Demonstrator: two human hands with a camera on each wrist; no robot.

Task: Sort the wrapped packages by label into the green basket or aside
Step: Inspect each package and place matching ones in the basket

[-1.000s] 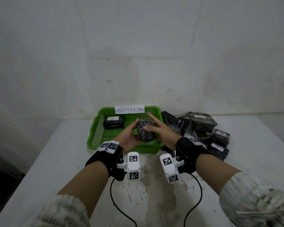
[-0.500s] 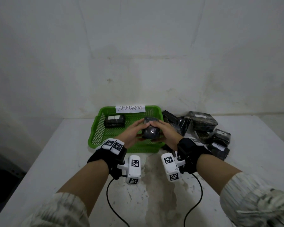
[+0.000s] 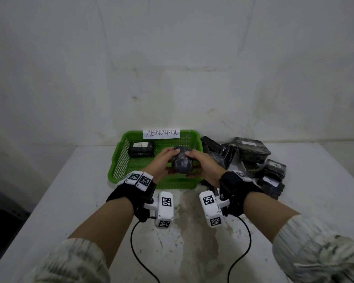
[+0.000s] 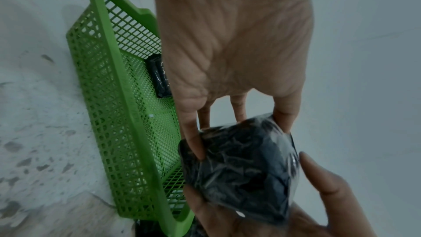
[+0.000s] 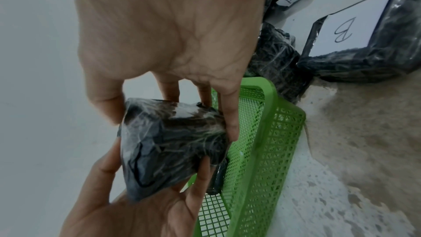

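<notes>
Both hands hold one dark package wrapped in clear film (image 3: 182,163) (image 4: 241,170) (image 5: 168,143) above the near part of the green mesh basket (image 3: 119,160) (image 4: 109,107) (image 5: 268,132). My left hand (image 3: 163,161) (image 4: 227,60) grips its left side, my right hand (image 3: 202,162) (image 5: 170,42) its right side, fingers curled round it. No label shows on it. Another wrapped package with a white label (image 3: 141,149) lies in the basket's far left corner.
The basket carries a paper sign reading ABNORMAL (image 3: 161,133). A pile of wrapped packages (image 3: 251,158) lies right of the basket, some with labels A and B (image 5: 344,30). The white table (image 3: 70,201) meets a wall behind; cables trail from both wrist cameras.
The hands turned the package over between them and carried it slightly farther over the basket; fingers that lay straight a second ago now curl round it.
</notes>
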